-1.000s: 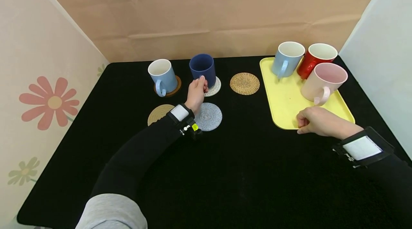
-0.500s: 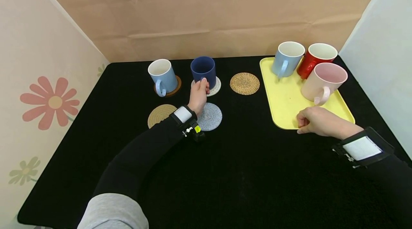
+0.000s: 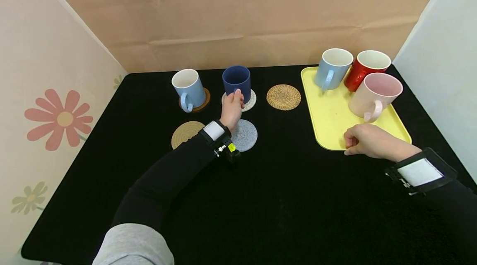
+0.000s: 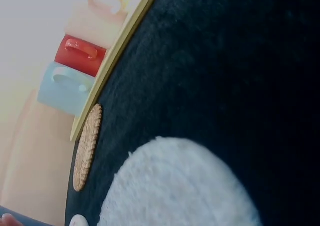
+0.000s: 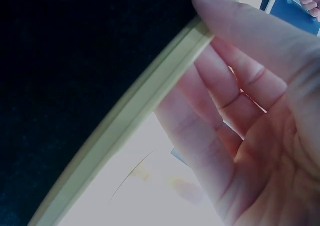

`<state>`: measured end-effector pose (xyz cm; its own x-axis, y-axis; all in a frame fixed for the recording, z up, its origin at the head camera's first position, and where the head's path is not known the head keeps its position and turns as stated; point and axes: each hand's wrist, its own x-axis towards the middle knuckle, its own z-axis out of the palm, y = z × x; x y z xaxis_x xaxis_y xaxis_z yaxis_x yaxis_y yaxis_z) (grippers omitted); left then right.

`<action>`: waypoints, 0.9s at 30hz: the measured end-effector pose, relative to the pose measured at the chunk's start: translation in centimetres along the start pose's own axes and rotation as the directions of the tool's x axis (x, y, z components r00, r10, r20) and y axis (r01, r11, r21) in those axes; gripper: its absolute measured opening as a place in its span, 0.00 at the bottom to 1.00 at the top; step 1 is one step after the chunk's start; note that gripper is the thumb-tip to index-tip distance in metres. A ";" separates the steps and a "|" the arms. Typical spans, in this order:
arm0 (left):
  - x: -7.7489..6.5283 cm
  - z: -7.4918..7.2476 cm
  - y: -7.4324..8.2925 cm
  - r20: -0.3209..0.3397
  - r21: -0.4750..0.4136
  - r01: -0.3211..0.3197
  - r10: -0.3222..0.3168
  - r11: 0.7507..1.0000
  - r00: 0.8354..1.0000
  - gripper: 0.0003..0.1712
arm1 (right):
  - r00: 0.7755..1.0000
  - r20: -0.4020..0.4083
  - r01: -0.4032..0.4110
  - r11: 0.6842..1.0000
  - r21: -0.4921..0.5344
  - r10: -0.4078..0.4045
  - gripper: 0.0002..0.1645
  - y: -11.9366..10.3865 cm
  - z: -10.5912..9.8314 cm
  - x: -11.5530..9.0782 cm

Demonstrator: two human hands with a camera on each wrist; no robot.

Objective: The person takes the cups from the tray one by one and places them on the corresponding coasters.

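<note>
My left hand [image 3: 232, 109] grips the handle of a dark blue mug [image 3: 238, 79]. The mug is upright over a white patterned coaster [image 3: 251, 101]; whether its base touches the coaster is hard to tell. With thumb and fingers, my right hand [image 3: 367, 140] pinches the near rim of a yellow tray [image 3: 322, 118]. In the right wrist view, the thumb lies across the tray rim [image 5: 135, 103], the fingers on the inner side. On the tray stand a light blue mug [image 3: 333, 70], a red mug [image 3: 361, 72] and a pink mug [image 3: 367, 99].
Another light blue mug [image 3: 191, 91] stands on a brown coaster [image 3: 206, 101] at the left. A woven coaster [image 3: 283, 97], a tan coaster [image 3: 184, 132] and a grey-blue coaster [image 3: 246, 136] lie on the black tabletop [image 3: 290, 198]. Walls border the back and sides.
The dark blue mug and my left hand have shifted slightly right and towards me over the white coaster. My right hand and the tray have stayed in place.
</note>
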<state>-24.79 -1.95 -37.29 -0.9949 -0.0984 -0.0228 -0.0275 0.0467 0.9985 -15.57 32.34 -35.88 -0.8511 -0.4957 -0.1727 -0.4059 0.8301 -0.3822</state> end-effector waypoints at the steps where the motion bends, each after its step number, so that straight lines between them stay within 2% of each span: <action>1: 0.0 0.1 0.1 -0.006 -0.001 -0.001 0.001 1.000 1.000 0.22 | 1.000 -0.001 0.001 1.000 0.000 -0.001 0.20 0.0 0.0 0.0; 7: -0.2 0.3 0.2 -0.015 0.004 -0.017 0.017 1.000 1.000 0.21 | 1.000 -0.007 0.003 1.000 -0.004 -0.003 0.20 0.0 0.1 0.0; 16: -0.1 0.0 -0.2 0.015 0.003 -0.027 0.027 1.000 1.000 0.22 | 1.000 -0.010 0.002 1.000 -0.004 -0.002 0.20 0.0 0.1 -0.1; 23: 0.4 -0.7 -0.1 0.119 -0.066 0.033 -0.025 0.997 0.993 0.20 | 1.000 -0.008 0.001 1.000 -0.003 -0.001 0.20 0.1 0.1 -0.1; 25: 0.5 -1.2 -0.1 0.168 -0.048 0.046 -0.037 0.998 0.985 0.20 | 1.000 -0.008 0.002 1.000 -0.005 -0.002 0.20 0.1 0.1 -0.1; 27: 0.6 -1.7 0.0 0.218 0.007 0.038 -0.039 0.999 0.975 0.19 | 1.000 -0.009 0.003 1.000 -0.004 -0.003 0.20 0.1 0.1 0.0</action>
<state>-25.26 -3.74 -37.25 -0.9903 0.1194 -0.0714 -0.0659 0.0497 0.9966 -15.53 32.40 -35.98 -0.8528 -0.4961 -0.1633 -0.4101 0.8296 -0.3788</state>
